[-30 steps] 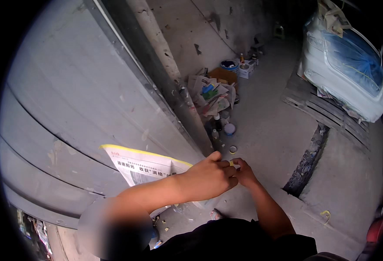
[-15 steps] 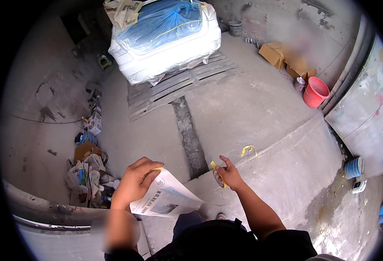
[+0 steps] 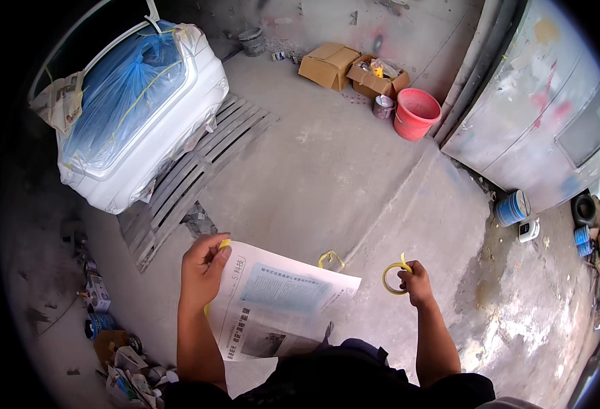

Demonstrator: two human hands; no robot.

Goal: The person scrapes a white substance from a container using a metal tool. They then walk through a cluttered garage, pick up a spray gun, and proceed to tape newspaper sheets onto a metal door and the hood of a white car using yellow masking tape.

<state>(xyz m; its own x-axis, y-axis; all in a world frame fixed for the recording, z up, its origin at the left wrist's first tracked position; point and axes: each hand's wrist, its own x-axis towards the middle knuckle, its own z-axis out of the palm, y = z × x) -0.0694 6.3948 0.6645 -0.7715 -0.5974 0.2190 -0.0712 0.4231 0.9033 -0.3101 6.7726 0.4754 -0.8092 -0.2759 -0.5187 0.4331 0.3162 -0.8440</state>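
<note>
My left hand (image 3: 203, 271) pinches the upper left corner of a newspaper sheet (image 3: 283, 290), which hangs spread out in front of my body. A bit of yellow masking tape (image 3: 225, 243) shows at the fingertips, on the sheet's edge. Off to the right, clear of the paper, my right hand (image 3: 418, 283) grips a roll of yellow masking tape (image 3: 384, 278) by one side. A short free end of tape sticks up from the roll. Behind the sheet's far edge, a crumpled strip of yellow tape (image 3: 328, 258) lies on the floor.
A white car (image 3: 170, 129), its window covered in blue plastic film (image 3: 119, 95), stands far left by slatted boards (image 3: 208, 160). Cardboard boxes (image 3: 328, 66), a red bucket (image 3: 416, 119) and a paint-marked panel (image 3: 518, 109) line the far right. Blue cans (image 3: 513, 208) stand right; clutter (image 3: 129, 371) lies lower left.
The view has turned right, so the car sits farther left. The newspaper is spread wider and more face-on. My right hand, still holding the tape roll, is farther from my left.
</note>
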